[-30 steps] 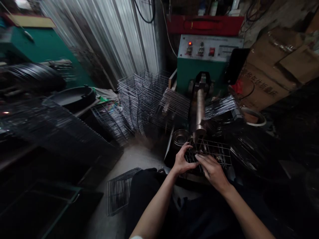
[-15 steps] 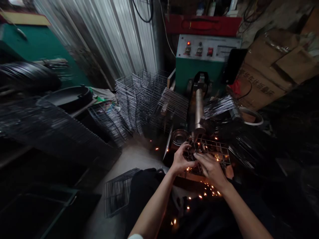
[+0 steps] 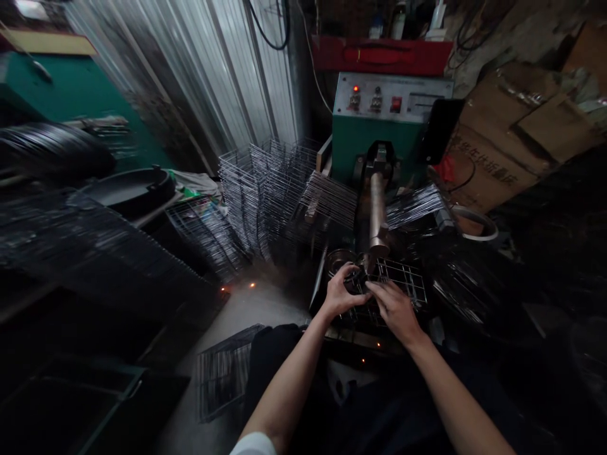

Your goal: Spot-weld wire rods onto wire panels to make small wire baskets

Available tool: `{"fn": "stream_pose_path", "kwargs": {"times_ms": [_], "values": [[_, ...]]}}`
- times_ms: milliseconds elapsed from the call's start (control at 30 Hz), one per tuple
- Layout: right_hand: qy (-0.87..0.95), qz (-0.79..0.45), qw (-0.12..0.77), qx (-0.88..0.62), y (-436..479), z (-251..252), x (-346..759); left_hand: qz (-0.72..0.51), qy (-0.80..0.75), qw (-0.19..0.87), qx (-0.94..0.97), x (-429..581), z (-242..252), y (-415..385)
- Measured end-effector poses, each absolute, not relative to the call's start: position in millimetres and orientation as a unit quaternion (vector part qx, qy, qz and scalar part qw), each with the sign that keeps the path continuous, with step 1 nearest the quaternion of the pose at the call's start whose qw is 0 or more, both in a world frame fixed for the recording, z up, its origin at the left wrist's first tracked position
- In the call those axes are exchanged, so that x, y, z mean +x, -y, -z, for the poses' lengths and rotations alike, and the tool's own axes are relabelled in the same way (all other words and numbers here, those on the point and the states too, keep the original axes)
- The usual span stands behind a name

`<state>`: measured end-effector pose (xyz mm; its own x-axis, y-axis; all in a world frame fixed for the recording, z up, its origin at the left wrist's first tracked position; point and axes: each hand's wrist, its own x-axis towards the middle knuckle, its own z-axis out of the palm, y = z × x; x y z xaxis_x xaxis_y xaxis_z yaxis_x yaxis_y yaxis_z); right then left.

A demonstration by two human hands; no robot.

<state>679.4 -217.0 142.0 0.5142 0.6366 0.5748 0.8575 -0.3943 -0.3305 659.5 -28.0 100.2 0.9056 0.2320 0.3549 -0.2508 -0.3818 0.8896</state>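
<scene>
A wire grid [image 3: 408,281] lies under the metal welding arm [image 3: 378,218] of a green machine. My left hand [image 3: 340,294] curves around its near left part, thumb and forefinger bent toward the arm's tip. My right hand [image 3: 396,309] presses its fingers together on the grid just right of the tip. A small dark piece sits between the two hands; its kind cannot be made out. The fingertips partly cover the grid at the contact spot.
The green machine [image 3: 346,142] has a panel with a lit red lamp. Stacked wire grids [image 3: 251,196] stand to the left, and a bundle of wires [image 3: 412,205] lies right of the arm. A cardboard box [image 3: 493,145] is at the right. Sparks [image 3: 252,285] glow near the floor.
The burst of sparks around the hands has mostly died away, leaving a few. The grid and both hands have shifted slightly left and up; the view has tilted a little.
</scene>
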Motion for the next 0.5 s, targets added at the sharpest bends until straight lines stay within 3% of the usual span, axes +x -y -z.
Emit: {"fn": "stream_pose_path", "kwargs": {"times_ms": [367, 500], "values": [[0.418, 0.229, 0.351, -0.806, 223.3, -139.9, 681.1, -0.237, -0.003, 0.533, 0.813, 656.0, -106.6, 30.8], [0.393, 0.238, 0.326, -0.826, 225.9, -140.9, 692.2, -0.219, -0.002, 0.525, 0.822, 671.9, -107.8, 19.8]]}}
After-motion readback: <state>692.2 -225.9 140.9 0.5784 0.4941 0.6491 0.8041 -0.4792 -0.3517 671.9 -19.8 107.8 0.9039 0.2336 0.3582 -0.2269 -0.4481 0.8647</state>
